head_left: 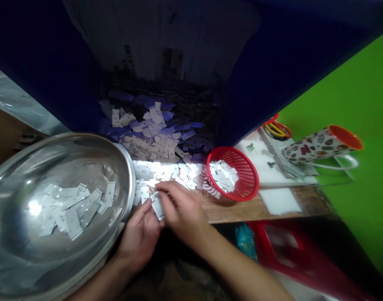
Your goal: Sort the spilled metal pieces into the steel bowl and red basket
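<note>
My left hand [140, 234] and my right hand [179, 207] meet at the front edge of the wooden table [241, 209]. Both pinch a small flat metal plate [157, 206] between their fingers. Just beyond my hands lies a big heap of the same small metal plates [156, 146], spread back into a dark blue enclosure. A large steel bowl [9, 234] at my left holds several finished-looking plates [73, 205]. To the right of my hands a red plastic basket [244, 184] holds several more plates.
A patterned mug with an orange inside [320, 146] lies on a white board [279, 200] at the right, near scissors with red and yellow handles [277, 128]. A green wall is at the right. A red plastic stool [291, 255] sits below the table.
</note>
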Tool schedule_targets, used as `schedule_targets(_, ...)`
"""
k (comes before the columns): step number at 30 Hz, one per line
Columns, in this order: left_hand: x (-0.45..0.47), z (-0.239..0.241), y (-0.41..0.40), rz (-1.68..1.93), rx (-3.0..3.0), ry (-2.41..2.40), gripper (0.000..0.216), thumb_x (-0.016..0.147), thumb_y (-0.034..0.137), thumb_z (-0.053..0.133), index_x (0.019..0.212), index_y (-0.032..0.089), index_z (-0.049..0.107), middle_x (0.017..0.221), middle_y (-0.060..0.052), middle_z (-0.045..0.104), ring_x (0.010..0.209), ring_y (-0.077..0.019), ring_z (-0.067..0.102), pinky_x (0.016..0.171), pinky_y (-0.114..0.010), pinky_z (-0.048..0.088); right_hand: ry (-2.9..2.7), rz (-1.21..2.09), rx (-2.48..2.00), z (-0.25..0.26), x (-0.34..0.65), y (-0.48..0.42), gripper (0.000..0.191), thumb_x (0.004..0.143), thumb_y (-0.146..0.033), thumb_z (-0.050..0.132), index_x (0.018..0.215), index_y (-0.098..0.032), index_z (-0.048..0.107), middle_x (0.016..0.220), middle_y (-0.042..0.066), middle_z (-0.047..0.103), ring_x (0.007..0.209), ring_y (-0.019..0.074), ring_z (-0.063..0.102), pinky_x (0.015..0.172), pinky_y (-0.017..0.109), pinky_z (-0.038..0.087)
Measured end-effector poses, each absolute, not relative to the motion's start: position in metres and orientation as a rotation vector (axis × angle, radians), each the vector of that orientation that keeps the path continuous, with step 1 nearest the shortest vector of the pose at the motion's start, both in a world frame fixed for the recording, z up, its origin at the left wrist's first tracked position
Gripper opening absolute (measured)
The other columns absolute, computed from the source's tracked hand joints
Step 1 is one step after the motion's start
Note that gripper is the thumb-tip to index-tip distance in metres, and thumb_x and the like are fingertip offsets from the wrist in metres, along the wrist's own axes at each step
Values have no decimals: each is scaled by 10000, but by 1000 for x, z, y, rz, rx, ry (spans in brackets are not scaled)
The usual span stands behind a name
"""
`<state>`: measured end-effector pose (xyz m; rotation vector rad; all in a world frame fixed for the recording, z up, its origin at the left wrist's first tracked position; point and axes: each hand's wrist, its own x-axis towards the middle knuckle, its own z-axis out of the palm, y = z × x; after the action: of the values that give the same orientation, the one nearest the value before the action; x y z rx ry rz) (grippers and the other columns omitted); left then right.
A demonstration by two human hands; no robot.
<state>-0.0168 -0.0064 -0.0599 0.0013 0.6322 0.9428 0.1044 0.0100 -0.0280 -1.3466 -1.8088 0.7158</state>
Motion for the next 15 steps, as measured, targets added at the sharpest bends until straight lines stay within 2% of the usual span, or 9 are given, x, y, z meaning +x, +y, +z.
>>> schedule_targets(3,-15,-55,-6,922,-32,800,457,923,265,447,1364,146,445,1219,-136,652,1223,-270,542,1096,-464,347,-1768,538,-1769,-44,143,7,135,898,-225,499,947,-182,617,894,66,656,823,193,624,737,300,483)
schedule_targets(7,-10,-53,-5,893,-25,872,441,921,265,447,1331,107,471,1244,-185,629,1216,-290,548,1088,-483,348,-1886,460,-2190,-58,162,1,162,881,-321,546,955,-183,585,931,86,636,735,209,609,608,294,409)
schedule_targets(11,-9,-51,-4,899,-34,854,454,926,268,436,1351,110,455,1289,-172,604,1245,-282,523,1105,-468,329,-1856,496,-2201,-63,157,0,122,870,-285,555,947,-191,567,923,73,629,712,194,601,585,278,382)
schedule_targets(15,-11,-52,-4,908,-53,818,497,924,274,451,1395,124,404,1326,-156,581,1279,-269,490,1122,-464,301,-1791,524,-1911,-69,156,-2,26,862,-203,539,845,-195,557,838,50,618,741,180,593,646,271,434)
